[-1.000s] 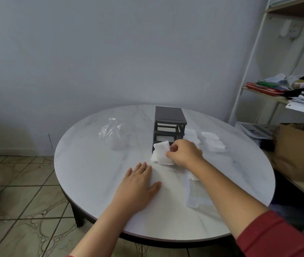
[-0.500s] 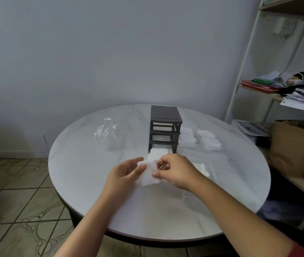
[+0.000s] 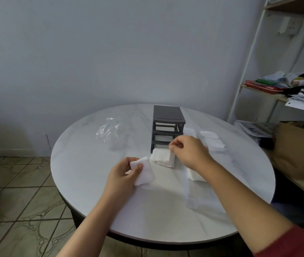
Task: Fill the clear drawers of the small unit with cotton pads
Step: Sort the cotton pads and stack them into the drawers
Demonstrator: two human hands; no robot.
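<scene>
The small dark grey drawer unit stands at the table's middle back. In front of its bottom slot lies a stack of white cotton pads. My left hand grips a few cotton pads just left of that stack. My right hand hovers over the stack's right corner with thumb and forefinger pinched together; no pad shows between them. A clear drawer lies on the table by my right forearm, with pads at its far end.
More cotton pads lie right of the unit. A crumpled clear plastic bag sits at the left of the round marble table. A white shelf with papers and a brown bag stand to the right.
My left hand rose from the table and took the pads that my right hand brought forward. My right hand then let go and moved back toward the stack by the unit.
</scene>
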